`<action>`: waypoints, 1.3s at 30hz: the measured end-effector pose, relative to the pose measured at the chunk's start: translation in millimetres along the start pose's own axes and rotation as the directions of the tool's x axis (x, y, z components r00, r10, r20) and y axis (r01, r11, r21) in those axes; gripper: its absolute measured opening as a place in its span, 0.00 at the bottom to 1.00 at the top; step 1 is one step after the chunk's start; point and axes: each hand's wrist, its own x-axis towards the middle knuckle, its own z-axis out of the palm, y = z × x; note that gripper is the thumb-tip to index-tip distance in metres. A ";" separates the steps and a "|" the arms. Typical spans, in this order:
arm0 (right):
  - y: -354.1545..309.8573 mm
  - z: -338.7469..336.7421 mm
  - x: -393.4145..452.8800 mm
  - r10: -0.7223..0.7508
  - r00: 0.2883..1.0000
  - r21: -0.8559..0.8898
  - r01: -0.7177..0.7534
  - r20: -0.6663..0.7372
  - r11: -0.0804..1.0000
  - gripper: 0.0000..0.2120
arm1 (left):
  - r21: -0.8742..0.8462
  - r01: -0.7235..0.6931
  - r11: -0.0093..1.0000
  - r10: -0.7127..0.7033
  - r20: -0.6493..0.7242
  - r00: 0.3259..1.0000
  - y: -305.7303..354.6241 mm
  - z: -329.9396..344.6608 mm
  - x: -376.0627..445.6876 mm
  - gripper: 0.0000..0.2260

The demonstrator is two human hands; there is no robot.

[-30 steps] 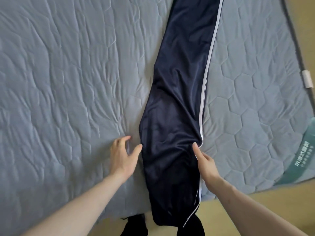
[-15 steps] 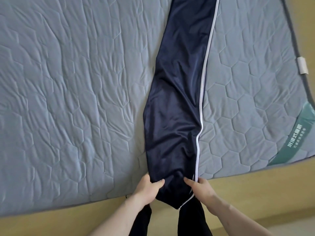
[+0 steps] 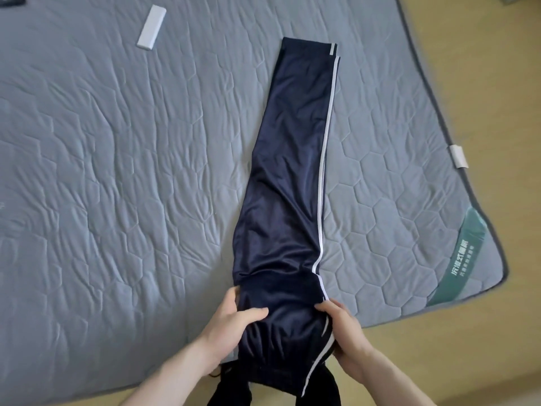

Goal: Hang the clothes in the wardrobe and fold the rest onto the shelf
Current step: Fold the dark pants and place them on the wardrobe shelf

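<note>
Dark navy track trousers (image 3: 289, 177) with a white side stripe lie lengthwise on the grey quilted mattress (image 3: 117, 171), leg cuffs at the far end. The waist end is lifted and turned over toward the legs. My left hand (image 3: 231, 320) grips the left edge of that waist end, thumb on top. My right hand (image 3: 342, 326) grips the right edge by the stripe. The lowest part of the trousers hangs over the mattress's near edge.
A white flat box (image 3: 151, 26) lies at the far left of the mattress. A white tag (image 3: 458, 156) and a green label (image 3: 465, 253) sit on the mattress's right edge. Wooden floor (image 3: 497, 83) lies to the right and in front.
Both hands moved from beside the thigh part down to the waist end, took hold of it and lifted it up onto the legs. The view pulled back, showing the cuffs and the box.
</note>
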 end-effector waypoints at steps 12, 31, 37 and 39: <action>-142.1 11.4 9.2 -0.063 0.974 0.221 0.013 0.219 0.975 0.16 | -0.144 -0.127 0.981 0.078 -0.310 0.948 146.3 16.2 47.0 0.14; -133.6 17.5 101.4 -0.357 0.925 -0.510 0.248 -0.128 0.824 0.48 | 0.429 0.114 0.896 0.101 -0.447 0.889 121.2 -40.8 156.8 0.44; -124.9 23.7 118.1 -0.291 0.946 -0.352 0.226 -0.143 0.908 0.38 | 0.176 0.043 0.983 0.019 -0.334 0.942 98.8 -31.3 172.2 0.32; -119.5 25.6 116.9 -0.246 0.964 -0.320 0.203 -0.100 0.926 0.25 | 0.220 0.046 0.974 0.029 -0.328 0.944 91.9 -26.2 171.9 0.22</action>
